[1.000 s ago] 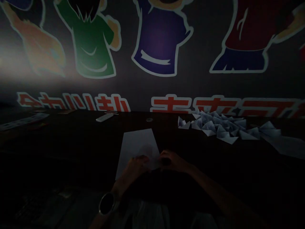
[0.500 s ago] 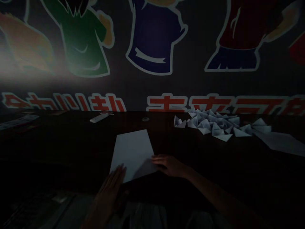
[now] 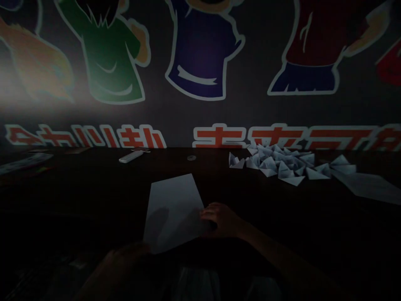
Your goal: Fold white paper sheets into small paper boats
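Note:
A white sheet of paper lies in front of me on the dark table, its near edge seeming slightly raised. My right hand is at the sheet's right edge, fingers bent over the top and thumb lower down, gripping it. At the lower left corner is my left hand, dark and smeared by motion. Its fingertips reach the corner, but whether they pinch it cannot be made out. Shadows of the hands fall across the paper.
Several folded white paper pieces are heaped at the back right, beside flat paper. A white oblong object and a small ring-like object lie near the painted wall. Printed sheets are at far left.
My left hand has moved from lying flat on the sheet down and left to its corner. The sheet's near edge has shifted toward me. My right hand's fingers have bent more at the right edge.

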Demonstrator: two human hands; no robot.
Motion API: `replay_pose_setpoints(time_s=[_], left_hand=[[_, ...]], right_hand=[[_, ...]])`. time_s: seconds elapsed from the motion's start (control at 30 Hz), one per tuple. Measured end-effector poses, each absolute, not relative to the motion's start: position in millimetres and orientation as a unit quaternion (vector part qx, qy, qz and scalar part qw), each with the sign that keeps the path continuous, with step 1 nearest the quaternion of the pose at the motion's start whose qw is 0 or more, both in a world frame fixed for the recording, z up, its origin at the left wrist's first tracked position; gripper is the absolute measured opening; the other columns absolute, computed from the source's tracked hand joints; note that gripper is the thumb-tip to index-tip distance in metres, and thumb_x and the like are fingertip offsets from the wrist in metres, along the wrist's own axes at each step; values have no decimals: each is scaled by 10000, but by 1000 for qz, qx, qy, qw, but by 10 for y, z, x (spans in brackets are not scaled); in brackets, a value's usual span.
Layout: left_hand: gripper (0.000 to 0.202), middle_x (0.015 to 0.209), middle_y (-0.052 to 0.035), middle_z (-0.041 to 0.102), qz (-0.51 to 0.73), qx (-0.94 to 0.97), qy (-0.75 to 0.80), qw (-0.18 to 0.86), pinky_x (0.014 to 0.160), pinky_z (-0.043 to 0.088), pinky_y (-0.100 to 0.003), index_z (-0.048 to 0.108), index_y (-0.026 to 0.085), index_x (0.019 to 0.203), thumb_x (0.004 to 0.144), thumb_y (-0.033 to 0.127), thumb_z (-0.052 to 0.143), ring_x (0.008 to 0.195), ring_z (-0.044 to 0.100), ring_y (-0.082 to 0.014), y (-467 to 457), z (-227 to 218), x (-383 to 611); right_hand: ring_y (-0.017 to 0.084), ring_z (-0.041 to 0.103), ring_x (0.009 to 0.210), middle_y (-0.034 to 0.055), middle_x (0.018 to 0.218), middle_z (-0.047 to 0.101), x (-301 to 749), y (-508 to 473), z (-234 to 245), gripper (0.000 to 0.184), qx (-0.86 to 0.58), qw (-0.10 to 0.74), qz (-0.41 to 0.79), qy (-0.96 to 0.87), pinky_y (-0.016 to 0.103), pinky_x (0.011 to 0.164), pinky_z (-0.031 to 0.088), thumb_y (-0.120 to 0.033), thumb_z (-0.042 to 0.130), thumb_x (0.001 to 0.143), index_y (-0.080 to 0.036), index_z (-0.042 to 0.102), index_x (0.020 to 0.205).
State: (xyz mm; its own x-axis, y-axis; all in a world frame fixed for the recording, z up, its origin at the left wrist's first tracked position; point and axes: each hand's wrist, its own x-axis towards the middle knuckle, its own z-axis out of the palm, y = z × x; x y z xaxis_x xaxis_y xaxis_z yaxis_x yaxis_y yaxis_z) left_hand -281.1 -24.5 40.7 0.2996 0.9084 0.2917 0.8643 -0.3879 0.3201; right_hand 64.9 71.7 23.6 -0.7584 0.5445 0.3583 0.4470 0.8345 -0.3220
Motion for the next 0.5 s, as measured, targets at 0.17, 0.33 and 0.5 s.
replay_pose_setpoints(time_s=[0.17, 0.33, 0.5], left_hand=[[364, 937, 49, 706, 143, 836, 515, 124, 722, 488, -265, 696, 351, 899, 732, 196, 413, 849, 645, -190, -88, 552, -2611], [293, 865, -13, 690, 123, 852, 500, 96, 694, 448, -223, 685, 254, 847, 784, 187, 406, 784, 622, -171, 30, 628, -2496], [194, 754, -1, 639, 129, 857, 494, 74, 653, 403, -203, 652, 231, 720, 826, 313, 511, 747, 580, -154, 78, 785, -2467]], right_hand=[[222, 497, 1154, 92, 1247, 574, 453, 570, 234, 574, -232, 199, 58, -950, 355, 968, 368, -600, 502, 796, -174, 568, 1175], [186, 533, 1096, 72, 1181, 609, 285, 442, 220, 331, -230, 189, 37, -954, 301, 894, 421, -387, 450, 905, -200, 563, 1153], [185, 563, 1021, 62, 1081, 645, 264, 485, 203, 343, -253, 220, 51, -941, 286, 849, 440, -454, 478, 877, -201, 595, 1076]])
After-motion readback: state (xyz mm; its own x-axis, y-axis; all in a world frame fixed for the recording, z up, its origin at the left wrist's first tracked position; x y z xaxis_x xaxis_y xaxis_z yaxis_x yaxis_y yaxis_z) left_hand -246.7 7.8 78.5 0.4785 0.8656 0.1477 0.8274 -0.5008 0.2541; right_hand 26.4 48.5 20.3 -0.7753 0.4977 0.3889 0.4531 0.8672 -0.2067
